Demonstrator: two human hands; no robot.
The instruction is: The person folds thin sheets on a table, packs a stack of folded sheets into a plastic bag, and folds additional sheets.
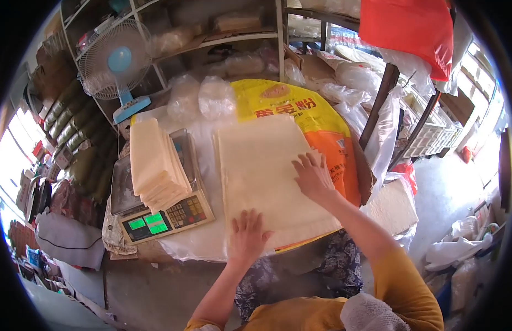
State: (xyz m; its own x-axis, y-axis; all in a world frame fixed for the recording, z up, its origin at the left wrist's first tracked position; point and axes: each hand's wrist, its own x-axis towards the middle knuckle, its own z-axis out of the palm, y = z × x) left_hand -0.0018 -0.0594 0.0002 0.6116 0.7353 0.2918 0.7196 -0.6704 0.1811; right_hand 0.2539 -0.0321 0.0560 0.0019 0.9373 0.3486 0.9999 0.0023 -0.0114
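A broad stack of thin, pale cream sheets (261,160) lies flat in front of me; what they are made of I cannot tell. My left hand (248,236) rests on its near left edge, fingers spread. At the right edge, my right hand (314,177) presses down with fingers stretched out, palm down. A folded pile of similar cream sheets (157,163) sits on the metal pan of a digital scale (198,212), whose green display is lit. Neither hand grips anything.
Under the sheets is a yellow and orange printed sack (327,118). Two clear plastic bags (217,96) and a fan (119,60) stand at the back. Shelves (223,39) rise behind. A wooden post (380,105) and a white crate (432,135) are at right.
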